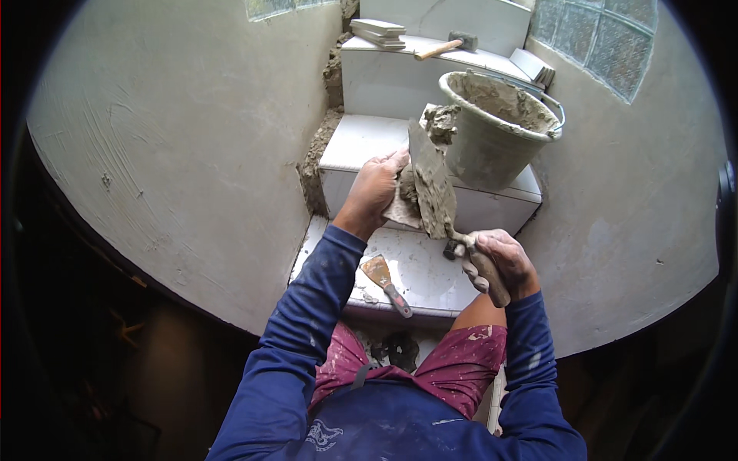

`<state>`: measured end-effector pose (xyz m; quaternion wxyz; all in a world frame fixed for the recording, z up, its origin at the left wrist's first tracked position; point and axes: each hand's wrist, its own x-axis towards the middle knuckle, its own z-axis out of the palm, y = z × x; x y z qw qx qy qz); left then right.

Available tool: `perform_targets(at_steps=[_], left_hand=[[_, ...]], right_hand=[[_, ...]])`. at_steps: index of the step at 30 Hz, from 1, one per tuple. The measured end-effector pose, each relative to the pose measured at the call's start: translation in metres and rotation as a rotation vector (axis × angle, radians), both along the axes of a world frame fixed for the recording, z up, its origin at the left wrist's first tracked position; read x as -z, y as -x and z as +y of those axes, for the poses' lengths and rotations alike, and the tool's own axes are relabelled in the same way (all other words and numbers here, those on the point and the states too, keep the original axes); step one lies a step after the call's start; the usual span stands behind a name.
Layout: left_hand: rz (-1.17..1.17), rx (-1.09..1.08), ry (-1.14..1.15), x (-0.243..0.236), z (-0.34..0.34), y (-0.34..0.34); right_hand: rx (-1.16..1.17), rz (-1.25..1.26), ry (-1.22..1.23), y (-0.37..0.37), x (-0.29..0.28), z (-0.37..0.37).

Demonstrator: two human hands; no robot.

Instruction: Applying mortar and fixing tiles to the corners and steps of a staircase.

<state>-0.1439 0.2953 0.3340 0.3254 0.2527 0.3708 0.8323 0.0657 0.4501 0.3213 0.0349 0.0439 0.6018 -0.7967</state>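
Note:
My right hand (503,260) is wrapped around the wooden handle of a pointing trowel (432,180). Its blade, coated in grey mortar, angles up and away to the left. A lump of wet mortar (441,123) clings near the blade's far end. My left hand (374,190) grips a small pale piece of tile (401,213) with mortar on its face, close against the left side of the blade. The blade partly hides the tile and the left fingertips. Below the hands, a rusty scraper (387,283) with a dark handle lies on the lower white-tiled step (430,269).
A mortar-smeared bucket (492,154) stands on the middle step, right of the trowel. On the upper step are a hammer (450,44), stacked tile strips (378,32) and more tile pieces (532,66). Plastered walls flank the stairs, with a rough mortar gap (317,157) along the left.

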Motion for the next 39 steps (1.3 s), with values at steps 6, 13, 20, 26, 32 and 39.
perform_targets(at_steps=[6,13,20,26,32,39], left_hand=[[-0.010,-0.119,0.014,0.041,-0.052,0.034],[0.114,-0.102,0.169,0.064,-0.083,0.012],[0.088,-0.168,0.212,0.082,-0.092,0.017],[0.061,-0.293,0.266,0.105,-0.089,0.036],[0.080,-0.537,0.304,0.129,-0.103,0.052],[0.213,-0.599,0.361,0.137,-0.118,0.004]], right_hand=[[0.136,-0.180,-0.333,-0.025,0.043,0.018],[0.047,-0.073,-0.083,0.024,0.006,-0.005],[-0.267,-0.260,-0.133,0.024,0.045,-0.020],[-0.421,-0.295,-0.183,0.010,0.069,-0.042],[-0.233,-0.138,-0.707,-0.017,0.073,-0.048],[0.510,0.118,-0.934,-0.025,-0.014,-0.037]])
